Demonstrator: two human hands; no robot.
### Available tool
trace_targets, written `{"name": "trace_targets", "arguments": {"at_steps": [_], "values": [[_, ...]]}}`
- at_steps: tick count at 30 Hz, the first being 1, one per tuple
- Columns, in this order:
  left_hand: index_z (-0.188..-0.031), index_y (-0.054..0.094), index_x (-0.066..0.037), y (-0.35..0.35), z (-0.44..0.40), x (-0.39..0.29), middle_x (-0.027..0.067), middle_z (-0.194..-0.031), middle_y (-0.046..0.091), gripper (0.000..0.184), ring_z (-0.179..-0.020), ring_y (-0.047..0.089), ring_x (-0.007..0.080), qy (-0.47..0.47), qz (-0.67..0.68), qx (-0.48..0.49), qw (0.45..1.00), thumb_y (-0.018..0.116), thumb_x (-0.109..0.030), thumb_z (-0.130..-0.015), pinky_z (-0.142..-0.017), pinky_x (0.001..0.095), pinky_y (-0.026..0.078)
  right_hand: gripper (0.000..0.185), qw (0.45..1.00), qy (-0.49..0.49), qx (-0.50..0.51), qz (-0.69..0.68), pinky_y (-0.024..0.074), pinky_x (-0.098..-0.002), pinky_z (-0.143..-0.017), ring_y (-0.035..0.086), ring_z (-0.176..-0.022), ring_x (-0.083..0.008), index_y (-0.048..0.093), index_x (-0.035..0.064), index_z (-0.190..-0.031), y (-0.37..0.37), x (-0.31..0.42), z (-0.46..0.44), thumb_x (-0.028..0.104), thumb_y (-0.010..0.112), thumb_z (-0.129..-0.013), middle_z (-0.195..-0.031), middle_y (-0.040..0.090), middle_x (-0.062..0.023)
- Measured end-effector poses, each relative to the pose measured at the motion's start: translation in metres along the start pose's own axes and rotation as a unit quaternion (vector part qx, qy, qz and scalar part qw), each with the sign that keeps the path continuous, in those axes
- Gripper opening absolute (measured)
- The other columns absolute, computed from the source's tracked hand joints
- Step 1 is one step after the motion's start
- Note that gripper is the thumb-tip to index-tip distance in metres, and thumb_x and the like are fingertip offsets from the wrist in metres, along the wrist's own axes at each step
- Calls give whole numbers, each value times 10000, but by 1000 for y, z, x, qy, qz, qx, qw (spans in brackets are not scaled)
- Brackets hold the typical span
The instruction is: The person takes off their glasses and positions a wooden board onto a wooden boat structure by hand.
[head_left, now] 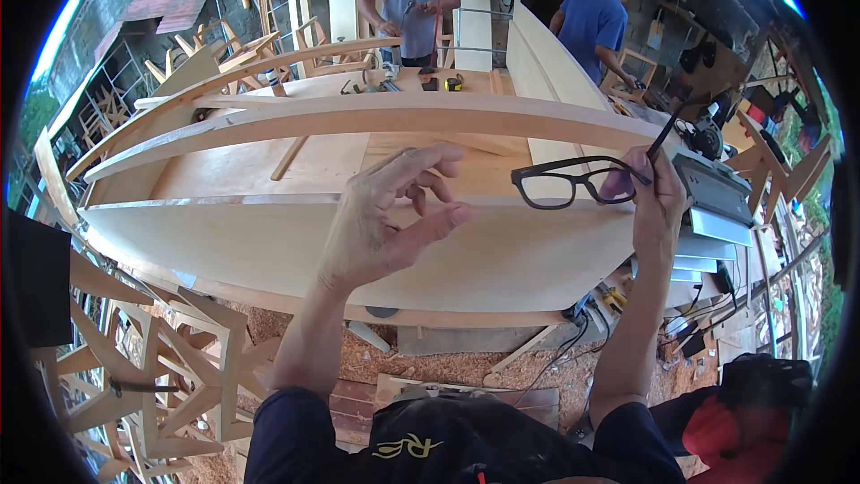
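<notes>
Black-framed eyeglasses [548, 188] are held up by my right hand [658, 193], its fingers closed on one side of the frame near the hinge. One temple arm sticks up past that hand. My left hand [387, 215] is raised to the left of the glasses, fingers curved and apart, thumb out, with nothing in it. Both hands are in front of a large pale wooden frame [484, 246] with a smooth front panel. A curved wooden rail [358, 121] spans it behind my hands.
Hand tools and a yellow tape measure [454, 83] lie farther back on the wood. One person [417, 13] stands behind the frame, another [591, 31] works at the right. Wooden star-shaped pieces [170, 367] are stacked at lower left. Cables [582, 327] hang at lower right above sawdust.
</notes>
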State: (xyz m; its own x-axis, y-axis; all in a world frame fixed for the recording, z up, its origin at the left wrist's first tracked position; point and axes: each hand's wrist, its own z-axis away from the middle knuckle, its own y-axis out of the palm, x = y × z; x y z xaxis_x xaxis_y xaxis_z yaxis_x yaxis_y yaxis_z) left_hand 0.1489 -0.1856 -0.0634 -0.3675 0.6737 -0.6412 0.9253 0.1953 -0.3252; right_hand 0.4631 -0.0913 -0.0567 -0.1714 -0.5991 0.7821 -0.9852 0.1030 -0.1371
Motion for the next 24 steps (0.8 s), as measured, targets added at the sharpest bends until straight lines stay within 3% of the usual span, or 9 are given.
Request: {"name": "trace_targets", "arguments": {"at_steps": [3, 5, 8, 11, 14, 16, 19, 23, 24], "values": [[-1309, 619, 13, 53, 1, -28, 105, -1031, 729, 478, -913, 694, 117, -116, 131, 4, 985, 811, -105, -887, -698, 228, 537, 172, 992, -5, 71, -104, 560, -276, -660, 705, -719, -172, 616, -26, -1007, 18, 15, 15, 127, 560, -1060, -809, 677, -89], [-1349, 589, 8, 74, -2, -32, 105, -1075, 724, 486, -937, 692, 104, -165, 212, 6, 963, 782, -76, -911, -691, 219, 547, 146, 992, -30, 74, -101, 565, -276, -664, 717, -736, -186, 617, -29, -1026, 21, 21, 22, 112, 586, -1048, -819, 678, -98], [-1311, 621, 20, 91, 2, -29, 169, -1067, 732, 419, -858, 738, 159, -136, 244, 2, 960, 736, 17, -908, -672, 236, 572, 158, 987, -42, 68, -140, 592, -303, -643, 738, -768, -208, 623, -30, -1059, 10, 15, 32, 114, 665, -1007, -857, 692, -131], [-1289, 637, 11, 97, 7, -55, 172, -994, 750, 395, -844, 754, 200, 17, 7, -16, 1000, 729, 31, -906, -706, 262, 596, 204, 953, -23, 131, -272, 621, -341, -621, 757, -821, -266, 633, -19, -1117, -12, 11, 44, 97, 712, -969, -956, 718, -187], [-1183, 700, -9, 95, -2, -80, 173, -944, 756, 287, -809, 763, 218, 223, -85, 6, 971, 749, 5, -901, -722, 295, 609, 213, 883, -96, 168, -427, 634, -354, -659, 760, -844, -327, 651, -11, -1122, -20, 23, 52, 41, 733, -933, -951, 736, -222], [-1117, 729, -21, 97, -3, -97, 167, -887, 754, 202, -763, 757, 212, 239, -38, -25, 970, 746, -18, -916, -666, 295, 599, 218, 859, -172, 196, -441, 635, -348, -683, 762, -846, -309, 667, -10, -1101, -13, 33, 51, 14, 756, -903, -953, 740, -221], [-1038, 751, -18, 101, 4, -97, 136, -774, 737, 107, -678, 733, 171, 187, -27, -98, 977, 741, -57, -938, -582, 267, 565, 249, 910, -206, 183, -311, 631, -325, -707, 765, -836, -276, 683, -18, -1077, -22, 43, 58, -35, 788, -852, -950, 748, -208], [-1064, 753, -17, 89, 21, -69, 70, -737, 710, 163, -616, 677, 130, 14, -83, -118, 989, 770, -43, -904, -561, 256, 526, 310, 973, -100, 91, -187, 618, -279, -707, 759, -810, -200, 677, -29, -1105, -22, 28, 62, -66, 804, -826, -921, 744, -127], [-1068, 751, -15, 90, 18, -64, 60, -740, 711, 163, -602, 661, 111, -36, -46, -112, 992, 766, -44, -909, -553, 242, 514, 307, 980, -63, 79, -172, 617, -273, -705, 757, -807, -192, 675, -28, -1109, -21, 22, 60, -64, 801, -831, -912, 740, -114]]}}
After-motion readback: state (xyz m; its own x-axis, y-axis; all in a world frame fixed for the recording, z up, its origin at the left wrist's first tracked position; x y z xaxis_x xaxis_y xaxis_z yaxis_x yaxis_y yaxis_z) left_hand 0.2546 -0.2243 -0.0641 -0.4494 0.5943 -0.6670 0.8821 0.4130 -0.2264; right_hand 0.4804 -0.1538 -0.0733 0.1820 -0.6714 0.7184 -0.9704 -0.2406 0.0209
